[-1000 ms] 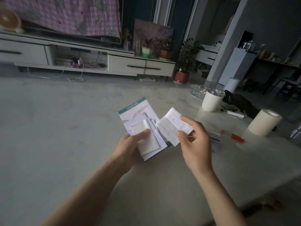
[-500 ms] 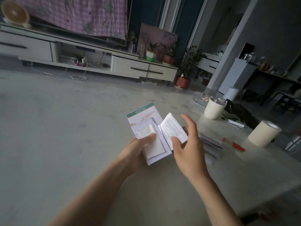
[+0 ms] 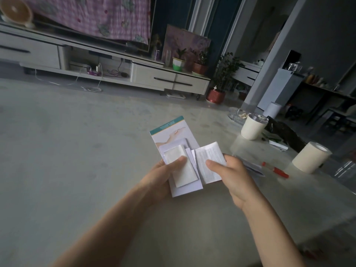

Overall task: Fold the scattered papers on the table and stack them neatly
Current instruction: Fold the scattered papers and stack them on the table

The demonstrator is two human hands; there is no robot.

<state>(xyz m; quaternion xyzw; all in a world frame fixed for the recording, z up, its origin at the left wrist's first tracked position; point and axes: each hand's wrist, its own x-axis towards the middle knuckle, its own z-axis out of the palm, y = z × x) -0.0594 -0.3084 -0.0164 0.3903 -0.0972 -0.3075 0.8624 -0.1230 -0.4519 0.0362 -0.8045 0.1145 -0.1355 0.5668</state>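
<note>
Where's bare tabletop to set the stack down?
Bare table left of the left hand and its stack, and at the near edge below both hands. Crowded right of the right hand and its leaflet: loose papers, red pen, paper roll, cup.

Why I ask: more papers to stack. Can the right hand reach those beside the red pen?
Probably yes: the papers lie just past the right hand, nothing between, though it holds a leaflet.

Can't read the print on the folded leaflet (image 3: pixel 209 162), too small for me. Most of the left hand (image 3: pixel 158 180) sits under the stack (image 3: pixel 173 135); I only get the thumb on top. The right hand (image 3: pixel 235 176) blocks the near end of the loose papers (image 3: pixel 254 167) on the table (image 3: pixel 77 151). The fan (image 3: pixel 16 11) is clipped by the top-left corner.
</note>
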